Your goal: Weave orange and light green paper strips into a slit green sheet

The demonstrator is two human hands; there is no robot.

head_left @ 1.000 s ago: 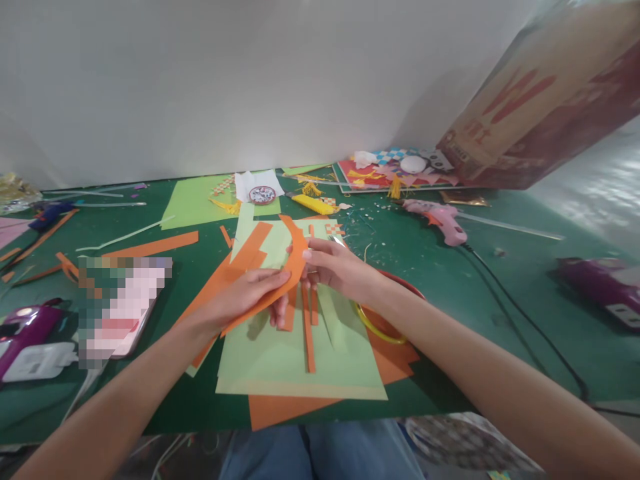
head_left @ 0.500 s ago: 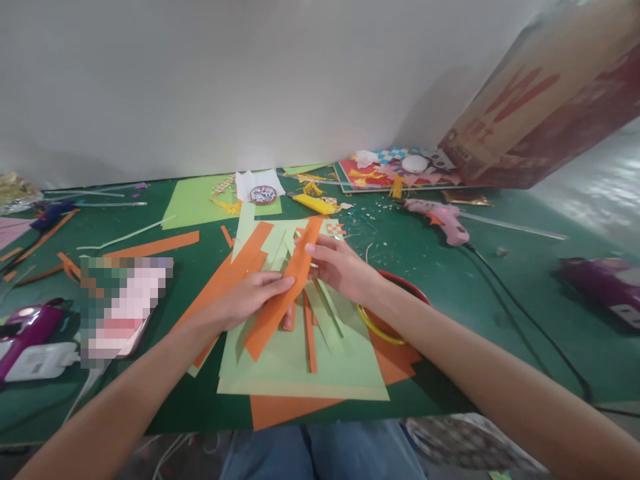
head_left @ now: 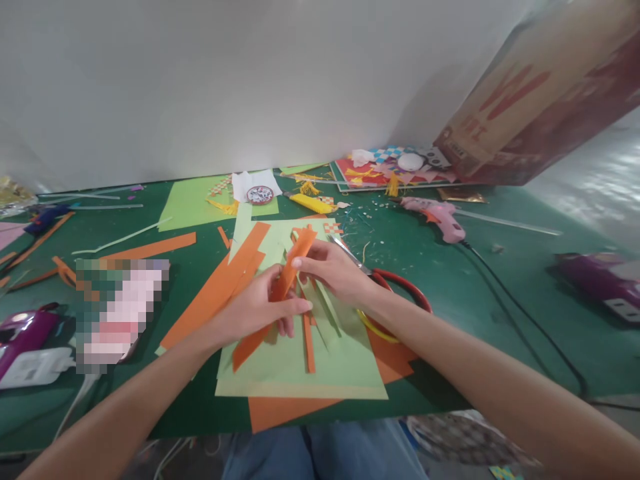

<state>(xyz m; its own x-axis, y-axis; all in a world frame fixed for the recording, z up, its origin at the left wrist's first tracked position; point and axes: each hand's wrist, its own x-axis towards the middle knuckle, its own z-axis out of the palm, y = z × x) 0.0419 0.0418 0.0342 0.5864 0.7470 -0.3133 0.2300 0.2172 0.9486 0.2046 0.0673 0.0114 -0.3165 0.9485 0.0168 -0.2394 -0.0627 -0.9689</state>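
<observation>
Both hands hold one orange paper strip above a pile of light green sheets and orange sheets. My left hand pinches the strip's lower half, thumb across it. My right hand grips the upper end with closed fingers. The strip runs diagonally and is creased along its length. Loose orange strips and green strips lie on the pile beneath the hands. Scissors with a red and yellow handle rest just right of my right wrist.
The green table carries a pink glue gun with a black cord, a yellow cutter, a round tin, purple devices at both sides, and a cardboard box leaning at back right. Orange strips lie at left.
The orange strip went from wide and arched to narrower and creased lengthwise. My left hand moved up and closed around it, and my right hand shifted slightly down toward it.
</observation>
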